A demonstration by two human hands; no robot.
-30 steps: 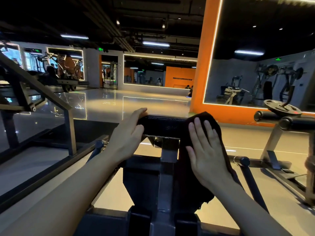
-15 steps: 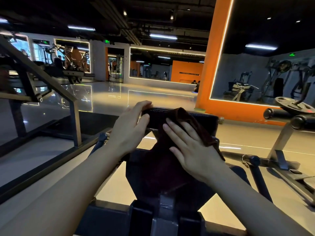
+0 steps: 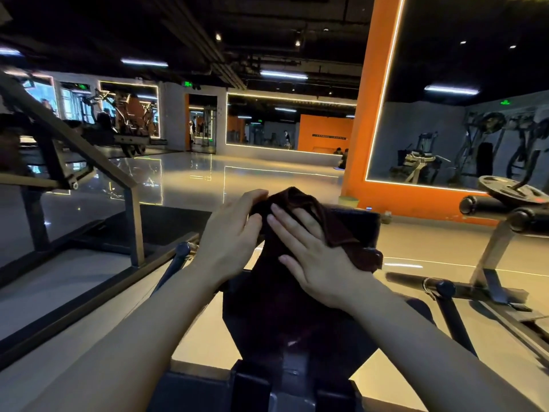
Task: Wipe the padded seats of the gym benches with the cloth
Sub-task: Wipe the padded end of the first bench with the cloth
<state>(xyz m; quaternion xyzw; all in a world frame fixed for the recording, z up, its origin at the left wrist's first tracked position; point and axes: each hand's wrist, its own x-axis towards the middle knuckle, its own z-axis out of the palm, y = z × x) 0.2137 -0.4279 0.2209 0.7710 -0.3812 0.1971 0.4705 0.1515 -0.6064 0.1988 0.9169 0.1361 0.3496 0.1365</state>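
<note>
No brand or wording can be read anywhere: the dark strip of lettering on the orange wall (image 3: 326, 135) at 12 o'clock is too small to make out, and the green signs near the ceiling are only glowing blurs. The black padded seat (image 3: 353, 227) sits just past centre, its long axis running across the view from 9 o'clock to 3 o'clock, with its square right end facing 3 o'clock. The dark brown cloth (image 3: 335, 230) is draped over the pad's top edge, bunched into a peak near 12 o'clock of the hands and trailing down toward 5 o'clock, where a loose corner hangs off the pad. The right hand (image 3: 315, 257) lies flat on the cloth with fingers straight and spread, pointing toward 11 o'clock, pressing the fabric against the pad. The left hand (image 3: 234, 233) is just beside it at 9 o'clock, fingers curved over the pad's left end and thumb in front, gripping it; the two hands are nearly touching at the fingertips. Below the pad the bench's dark frame (image 3: 285, 322) runs toward 6 o'clock. At 3 o'clock a weight plate (image 3: 511, 190) sits on another machine, and at 9 o'clock a slanted metal rail (image 3: 74, 147) rises over the glossy floor (image 3: 184, 179).
</note>
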